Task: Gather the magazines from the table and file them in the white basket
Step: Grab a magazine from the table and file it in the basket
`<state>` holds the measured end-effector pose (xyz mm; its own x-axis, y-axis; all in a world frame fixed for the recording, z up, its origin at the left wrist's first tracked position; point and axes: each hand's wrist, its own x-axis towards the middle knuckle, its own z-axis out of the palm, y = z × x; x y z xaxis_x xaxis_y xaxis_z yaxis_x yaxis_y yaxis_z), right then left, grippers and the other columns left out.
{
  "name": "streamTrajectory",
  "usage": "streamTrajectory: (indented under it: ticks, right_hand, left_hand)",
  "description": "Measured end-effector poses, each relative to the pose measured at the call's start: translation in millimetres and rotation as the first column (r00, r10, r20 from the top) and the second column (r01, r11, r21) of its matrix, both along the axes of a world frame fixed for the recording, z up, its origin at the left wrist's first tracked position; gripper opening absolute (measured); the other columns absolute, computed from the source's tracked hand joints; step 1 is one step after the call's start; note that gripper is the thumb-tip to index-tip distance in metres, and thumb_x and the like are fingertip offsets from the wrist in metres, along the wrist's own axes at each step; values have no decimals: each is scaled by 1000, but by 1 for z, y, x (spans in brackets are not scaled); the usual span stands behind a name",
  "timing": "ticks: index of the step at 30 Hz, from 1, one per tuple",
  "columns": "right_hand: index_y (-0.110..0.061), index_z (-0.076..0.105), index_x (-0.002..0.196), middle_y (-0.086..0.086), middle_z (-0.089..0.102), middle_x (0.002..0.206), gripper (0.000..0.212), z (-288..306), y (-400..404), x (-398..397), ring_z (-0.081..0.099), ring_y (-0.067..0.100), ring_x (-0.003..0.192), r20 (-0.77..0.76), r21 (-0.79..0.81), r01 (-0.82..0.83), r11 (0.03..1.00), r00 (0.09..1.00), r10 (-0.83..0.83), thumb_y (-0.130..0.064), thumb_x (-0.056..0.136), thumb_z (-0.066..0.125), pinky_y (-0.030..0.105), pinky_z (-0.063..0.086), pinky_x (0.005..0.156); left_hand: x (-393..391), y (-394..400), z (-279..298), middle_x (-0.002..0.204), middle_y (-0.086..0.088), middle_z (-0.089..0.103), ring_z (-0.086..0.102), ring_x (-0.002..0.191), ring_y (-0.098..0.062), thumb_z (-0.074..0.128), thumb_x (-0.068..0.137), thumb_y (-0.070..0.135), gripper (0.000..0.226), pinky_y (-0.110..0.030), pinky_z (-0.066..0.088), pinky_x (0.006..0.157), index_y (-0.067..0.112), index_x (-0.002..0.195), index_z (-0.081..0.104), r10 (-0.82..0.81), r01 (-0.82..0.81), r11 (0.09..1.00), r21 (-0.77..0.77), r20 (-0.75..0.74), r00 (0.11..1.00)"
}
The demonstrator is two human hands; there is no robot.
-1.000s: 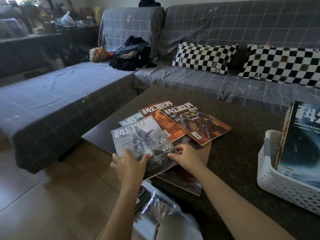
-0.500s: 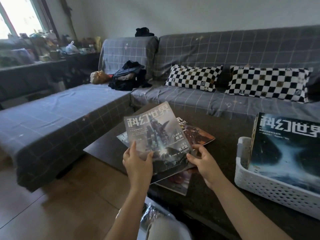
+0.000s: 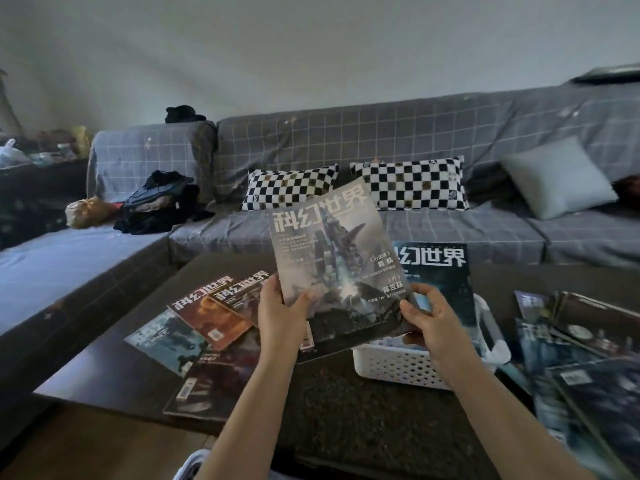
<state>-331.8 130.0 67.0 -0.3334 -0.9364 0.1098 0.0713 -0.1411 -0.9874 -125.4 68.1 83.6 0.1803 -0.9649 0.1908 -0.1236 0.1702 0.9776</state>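
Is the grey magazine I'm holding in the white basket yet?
Not yet. The grey magazine is upright above the white basket, gripped by the left hand and right hand.

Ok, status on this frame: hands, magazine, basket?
Both hands, left and right, grip grey magazine, held over the basket. One magazine already filed. Nothing blocking.

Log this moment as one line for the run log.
both hands: left hand and right hand hold grey-covered magazine upright | position: above white plastic basket | filed: not yet

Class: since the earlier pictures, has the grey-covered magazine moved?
Yes. The grey magazine, held by both hands, has left the pile on the table, rising and shifting right to the white basket.
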Motion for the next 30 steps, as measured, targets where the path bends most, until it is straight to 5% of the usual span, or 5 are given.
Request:
streamTrajectory:
  ticks: [2,10,16,23,30]
  right_hand:
    - [-29,57,96,-7,71,70,22,-3,7,-23,68,10,59,-6,7,38,999,999,-38,-8,91,56,20,50,46]
    - [-25,55,104,3,72,91,20,-21,12,-93,68,27,88,-46,41,127,991,991,-125,-10,91,57,51,53,84]
    - [-26,53,116,-6,72,100,37,-25,-11,-121,68,14,93,-32,39,138,990,990,-137,-6,86,62,38,55,80]
    - [-32,44,110,-22,60,85,37,-30,-33,-122,56,-9,74,-451,117,306,945,864,-224,-28,83,69,10,37,53]
    - [-20,48,103,3,61,98,26,-41,-44,-119,54,3,73,-595,77,430,899,743,-305,-21,85,67,13,35,53]
  left_hand:
    - [-22,-6,-2,99,9,69,64,74,5,76,80,15,38,-11,49,55,20,113,57,-49,49,999,12,-15,999]
    - [-92,-26,-14,79,22,69,67,72,6,67,87,9,54,-12,50,53,24,133,43,-243,251,965,79,-97,965]
    - [-119,-53,-23,80,25,72,69,80,2,69,86,10,62,-23,53,68,28,138,41,-307,317,944,97,-102,946]
    - [-129,-65,-45,108,12,68,66,89,-2,64,89,9,54,-13,50,57,31,134,43,-331,326,937,128,14,944]
    - [-137,-62,-57,128,3,47,52,109,-16,67,87,14,59,-30,51,88,22,139,38,-311,280,949,144,288,906]
